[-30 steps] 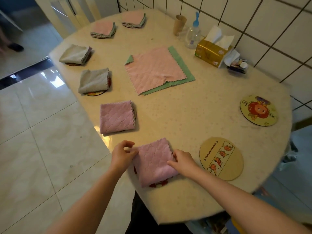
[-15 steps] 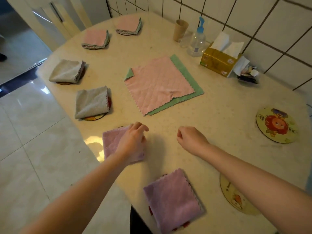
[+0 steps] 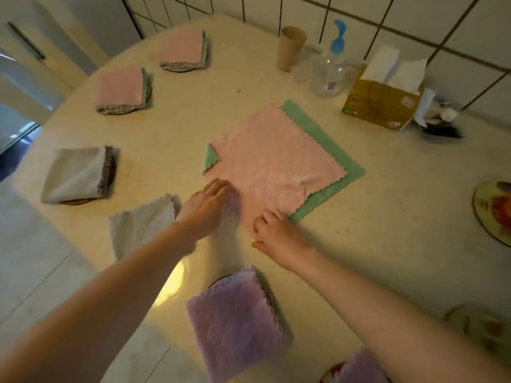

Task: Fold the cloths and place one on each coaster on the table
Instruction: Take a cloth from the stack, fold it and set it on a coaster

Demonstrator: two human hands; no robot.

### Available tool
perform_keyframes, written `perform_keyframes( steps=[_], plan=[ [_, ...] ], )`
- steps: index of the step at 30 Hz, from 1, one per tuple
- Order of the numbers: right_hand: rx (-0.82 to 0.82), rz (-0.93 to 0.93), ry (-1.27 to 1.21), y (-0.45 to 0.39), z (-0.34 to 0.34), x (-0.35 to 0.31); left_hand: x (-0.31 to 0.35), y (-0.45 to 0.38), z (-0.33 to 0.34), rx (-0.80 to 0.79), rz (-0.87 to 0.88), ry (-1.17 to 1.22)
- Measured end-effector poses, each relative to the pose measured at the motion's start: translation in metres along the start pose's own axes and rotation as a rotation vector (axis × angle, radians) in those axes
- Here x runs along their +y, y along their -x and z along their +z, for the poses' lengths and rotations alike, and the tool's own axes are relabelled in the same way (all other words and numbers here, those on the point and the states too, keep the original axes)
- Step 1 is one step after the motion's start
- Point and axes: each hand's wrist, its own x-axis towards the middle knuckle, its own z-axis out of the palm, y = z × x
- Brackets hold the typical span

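Pink cloth (image 3: pixel 276 164) flat on green cloth (image 3: pixel 326 139), mid-table (image 3: pixel 387 217). Left hand (image 3: pixel 206 207) fingers straight on near edge; right hand (image 3: pixel 276 233) pinches near corner. Quilted, scalloped edges. Tissue box (image 3: pixel 378 106), bottle (image 3: pixel 329 70) behind.

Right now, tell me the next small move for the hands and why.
Probably pinch the near edge of the pink cloth and lift it off the green cloth. Both hands, left and right, already sit at that edge, the cloth lies flat and unfolded, and a bare coaster waits at the right.
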Motion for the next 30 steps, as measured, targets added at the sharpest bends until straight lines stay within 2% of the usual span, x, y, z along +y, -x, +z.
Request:
perform_keyframes(
  steps=[4,11,15,18,20,23,26,30],
  plan=[
    [0.098,0.075,0.042,-0.001,-0.001,-0.007,-0.028,-0.022,-0.008,-0.053,-0.028,-0.112],
    [0.034,0.102,0.016,-0.005,-0.006,-0.010,-0.063,-0.035,-0.017,-0.011,-0.170,-0.182],
    [0.003,0.077,0.044,-0.005,-0.007,-0.012,-0.062,-0.038,-0.012,0.082,-0.065,-0.218],
    [0.029,0.056,0.072,-0.006,-0.003,-0.011,-0.056,-0.037,-0.008,0.061,0.053,-0.226],
    [0.034,0.057,0.034,-0.007,-0.006,-0.009,-0.053,-0.037,-0.008,-0.019,0.037,-0.201],
    [0.064,0.148,-0.188,-0.007,-0.028,-0.011,-0.055,-0.041,-0.008,-0.092,-0.021,-0.129],
    [0.175,0.202,-0.315,-0.009,-0.059,-0.014,-0.060,-0.046,-0.011,-0.046,0.012,-0.059],
    [0.245,0.202,-0.304,-0.009,-0.097,-0.010,-0.056,-0.058,-0.016,0.048,0.048,0.016]
  ],
)
